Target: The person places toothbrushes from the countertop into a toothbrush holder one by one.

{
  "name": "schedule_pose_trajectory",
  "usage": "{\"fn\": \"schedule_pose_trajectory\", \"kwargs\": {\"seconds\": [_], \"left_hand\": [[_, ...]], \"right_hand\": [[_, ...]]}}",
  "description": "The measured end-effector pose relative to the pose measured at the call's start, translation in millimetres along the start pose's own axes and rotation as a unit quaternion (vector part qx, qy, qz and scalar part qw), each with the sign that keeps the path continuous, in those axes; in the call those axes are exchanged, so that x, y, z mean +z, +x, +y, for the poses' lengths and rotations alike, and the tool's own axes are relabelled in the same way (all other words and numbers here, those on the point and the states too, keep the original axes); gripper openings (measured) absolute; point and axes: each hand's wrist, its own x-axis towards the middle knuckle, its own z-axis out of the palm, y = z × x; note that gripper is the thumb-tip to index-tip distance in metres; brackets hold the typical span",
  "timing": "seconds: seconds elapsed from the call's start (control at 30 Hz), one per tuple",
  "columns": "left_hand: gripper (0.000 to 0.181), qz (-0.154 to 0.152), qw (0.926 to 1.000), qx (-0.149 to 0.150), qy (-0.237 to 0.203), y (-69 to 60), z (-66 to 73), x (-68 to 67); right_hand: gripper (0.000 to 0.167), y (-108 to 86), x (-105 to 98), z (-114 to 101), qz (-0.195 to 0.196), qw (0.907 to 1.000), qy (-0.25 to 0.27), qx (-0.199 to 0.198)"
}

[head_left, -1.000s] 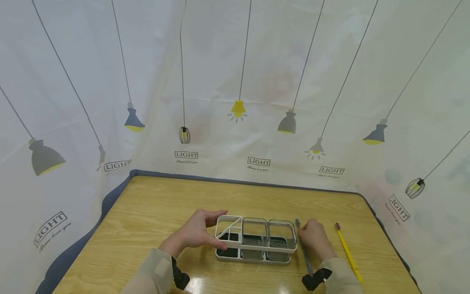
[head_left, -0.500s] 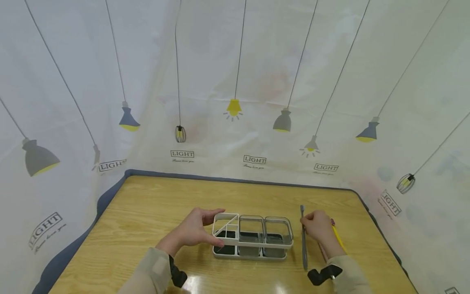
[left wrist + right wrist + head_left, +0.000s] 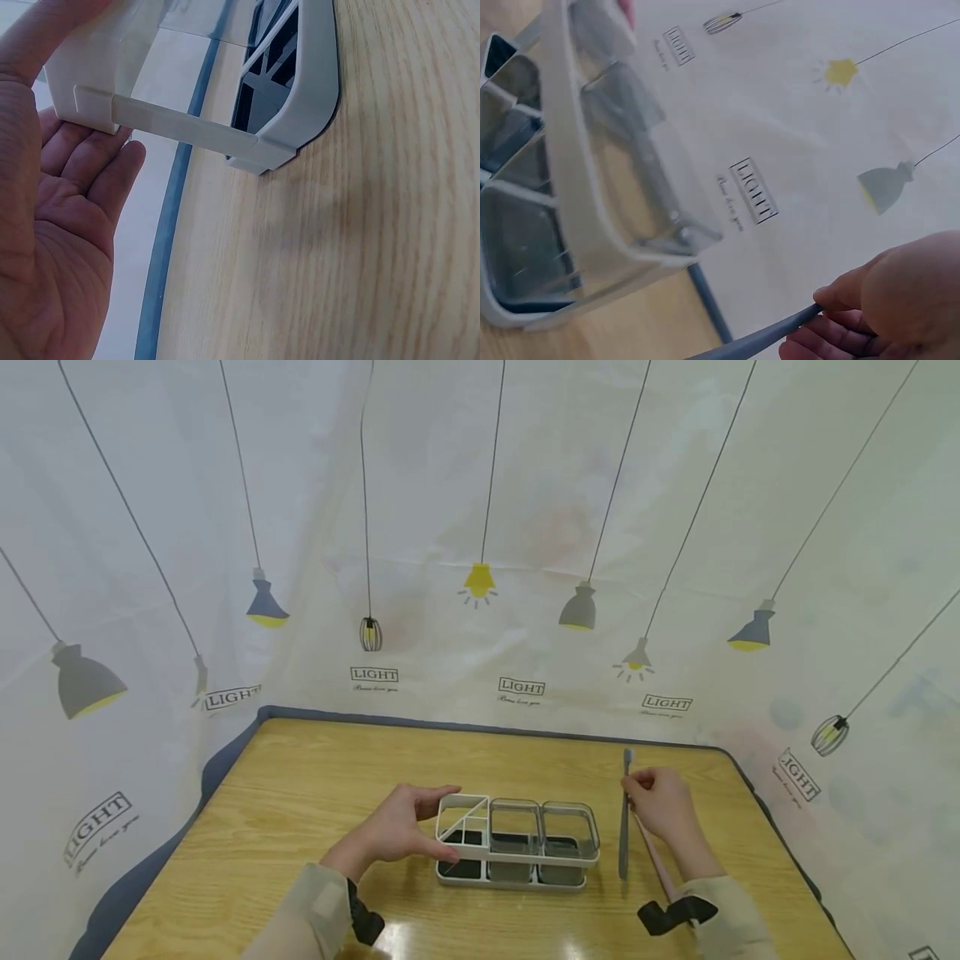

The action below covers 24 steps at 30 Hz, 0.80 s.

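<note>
In the head view my left hand (image 3: pixel 402 827) grips the left end of a white two-tier toothbrush holder (image 3: pixel 517 856), thumb at the front and fingers behind. The holder has a white divided section (image 3: pixel 467 814) at the left and two clear cups (image 3: pixel 540 827) beside it. My right hand (image 3: pixel 663 806), to the right of the holder, pinches a grey toothbrush (image 3: pixel 623 839) near its head, which points away from me. The handle (image 3: pixel 769 337) runs out from my thumb and fingertips in the right wrist view. Both upper cups show no brush inside.
A pink toothbrush (image 3: pixel 658 867) lies partly under my right hand and forearm. The wooden table (image 3: pixel 360 752) has a dark blue edge (image 3: pixel 480 729) at the back. White sheeting (image 3: pixel 420 527) printed with lamps rises behind it and at both sides.
My right hand has moved right and away from me, carrying the grey toothbrush off from the holder's right end. The yellow toothbrush is now hidden behind that hand and arm. The left hand stays put.
</note>
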Motion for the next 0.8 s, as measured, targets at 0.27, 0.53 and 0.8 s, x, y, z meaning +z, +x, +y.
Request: {"fn": "schedule_pose_trajectory", "kwargs": {"seconds": [0.27, 0.53, 0.8], "left_hand": [[0.098, 0.002, 1.0000, -0.005, 0.007, -0.6, 3.8, -0.7], [0.097, 0.001, 0.9999, -0.011, 0.012, -0.5, 4.7, -1.2], [0.096, 0.000, 0.9998, -0.008, 0.020, -0.3, 3.2, -2.5]], "right_hand": [[0.028, -1.3, -13, -29, 0.043, 0.9977, 0.043, -0.030], [0.025, -3.1, -20, -62, 0.088, 0.9920, 0.054, -0.072], [0.024, -2.8, -19, -86, 0.092, 0.9874, 0.064, -0.111]]}}
